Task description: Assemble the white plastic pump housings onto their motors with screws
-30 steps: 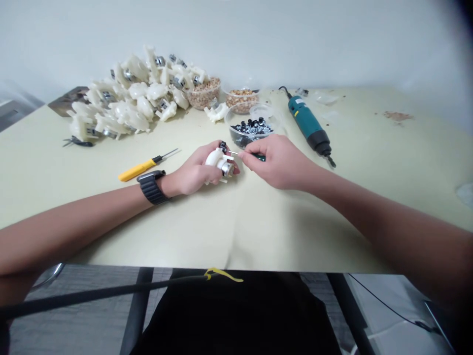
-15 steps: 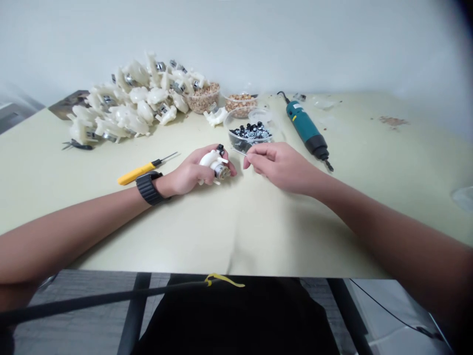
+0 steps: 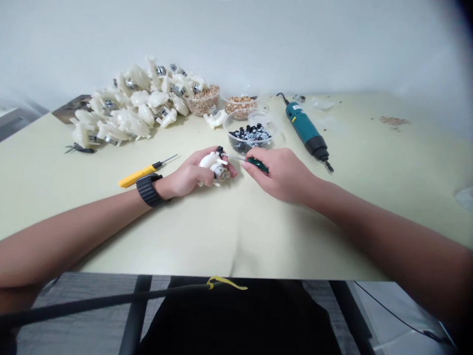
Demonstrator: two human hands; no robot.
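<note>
My left hand (image 3: 190,173) is closed around a white plastic part (image 3: 210,161) with a small metal motor (image 3: 220,172) set in it. A small black piece (image 3: 220,150) sits at its upper end, by my left fingertips. In my right hand (image 3: 286,172) is a screwdriver (image 3: 257,164) with a dark green handle, gripped between thumb and fingers. Its thin shaft points left, and the tip is at the black piece; whether it sits in a screw is too small to tell. Just behind my hands stands a clear tub (image 3: 251,133) of black pieces and shiny screws.
Several similar white parts (image 3: 129,106) are heaped at the back left. Two tubs of small brown bits, a near one (image 3: 203,101) and another (image 3: 240,104), stand beside them. A yellow screwdriver (image 3: 137,175) and black pliers (image 3: 83,148) lie left; a teal power tool (image 3: 306,128) lies right.
My right hand has turned so the screwdriver's green handle now shows. The shaft tip has come left to the black piece. My left hand holds the white part almost still.
</note>
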